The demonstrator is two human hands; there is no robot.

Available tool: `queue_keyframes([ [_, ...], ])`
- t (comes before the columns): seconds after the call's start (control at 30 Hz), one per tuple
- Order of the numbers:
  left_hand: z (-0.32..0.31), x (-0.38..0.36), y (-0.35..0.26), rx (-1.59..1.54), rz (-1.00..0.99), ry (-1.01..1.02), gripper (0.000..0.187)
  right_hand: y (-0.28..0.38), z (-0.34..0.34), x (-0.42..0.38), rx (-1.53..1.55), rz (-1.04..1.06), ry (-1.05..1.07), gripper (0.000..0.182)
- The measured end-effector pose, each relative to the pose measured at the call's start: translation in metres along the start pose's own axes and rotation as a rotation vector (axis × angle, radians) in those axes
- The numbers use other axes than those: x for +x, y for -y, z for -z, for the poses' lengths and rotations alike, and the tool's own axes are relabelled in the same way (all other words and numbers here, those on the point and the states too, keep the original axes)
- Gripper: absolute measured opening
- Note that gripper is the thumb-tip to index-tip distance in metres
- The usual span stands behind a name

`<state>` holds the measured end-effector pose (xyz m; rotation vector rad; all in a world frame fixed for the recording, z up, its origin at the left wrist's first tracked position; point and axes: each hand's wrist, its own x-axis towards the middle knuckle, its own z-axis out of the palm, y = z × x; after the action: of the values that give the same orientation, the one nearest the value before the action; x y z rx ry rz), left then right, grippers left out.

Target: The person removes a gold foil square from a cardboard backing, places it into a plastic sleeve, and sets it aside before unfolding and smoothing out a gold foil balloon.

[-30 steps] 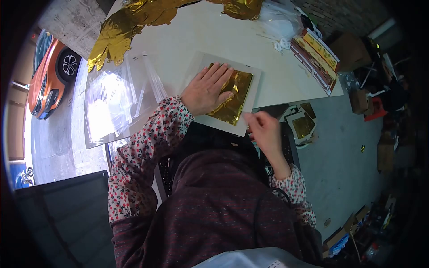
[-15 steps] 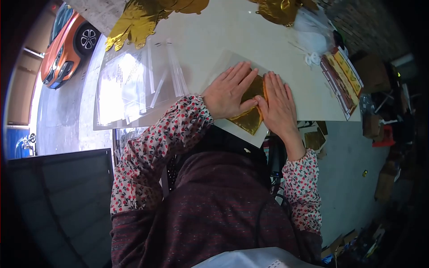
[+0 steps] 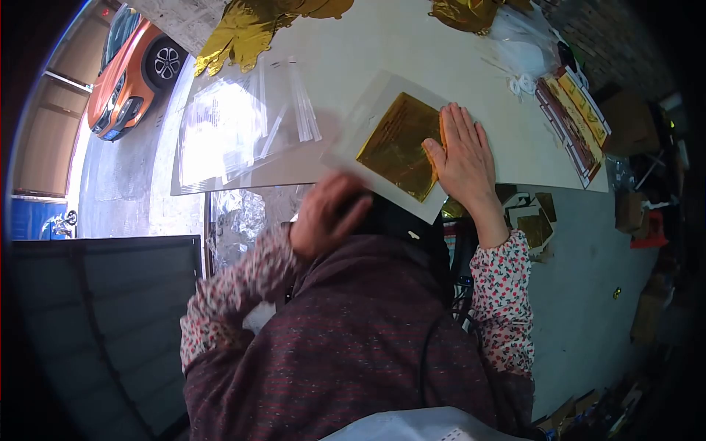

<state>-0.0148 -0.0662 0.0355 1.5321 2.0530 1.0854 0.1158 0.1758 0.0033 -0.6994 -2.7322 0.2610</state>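
Observation:
A shiny gold foil square, flat and slightly wrinkled, lies on a pale sheet that juts over the table's near edge. My right hand rests flat along the foil's right side, its fingers stretched out and its thumb on the gold surface. Off to the left of the foil, my left hand hangs in front of my body, apart from the sheet. Motion smears its fingers, so their hold cannot be made out.
Clear plastic sleeves and strips lie on the table's left. Crumpled gold foil balloons sit at the far edge. Printed card pieces and a clear plastic bag are at the right. A dark panel stands lower left.
My left hand has lifted off the gold foil and drawn back to the left and towards my body, uncovering the foil. My right hand stays on the foil's right side.

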Motion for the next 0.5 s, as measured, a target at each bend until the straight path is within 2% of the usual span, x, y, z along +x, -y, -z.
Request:
queue_keyframes([
  [0.03,-0.011,-0.018,0.0,-0.224,0.169,0.058,0.03,-0.001,-0.001,0.0,-0.01,-0.003,0.0,0.068],
  [0.1,-0.04,-0.026,0.01,-0.762,0.551,0.191,0.038,0.001,-0.003,0.0,-0.03,-0.008,0.008,0.068],
  [0.13,-0.056,-0.022,0.009,-0.9,0.589,0.164,0.041,0.001,-0.004,-0.001,-0.041,-0.011,0.015,0.068],
  [0.27,-0.094,0.021,-0.013,-1.254,0.626,0.055,0.044,0.005,-0.005,-0.005,-0.097,-0.108,0.01,0.07],
  [0.37,-0.094,0.024,-0.015,-1.27,0.558,0.049,0.041,0.025,0.003,-0.015,-0.124,-0.293,0.057,0.069],
  [0.5,-0.083,0.017,-0.008,-1.234,0.573,0.121,0.038,0.03,0.005,-0.03,-0.053,-0.257,-0.075,0.067],
])
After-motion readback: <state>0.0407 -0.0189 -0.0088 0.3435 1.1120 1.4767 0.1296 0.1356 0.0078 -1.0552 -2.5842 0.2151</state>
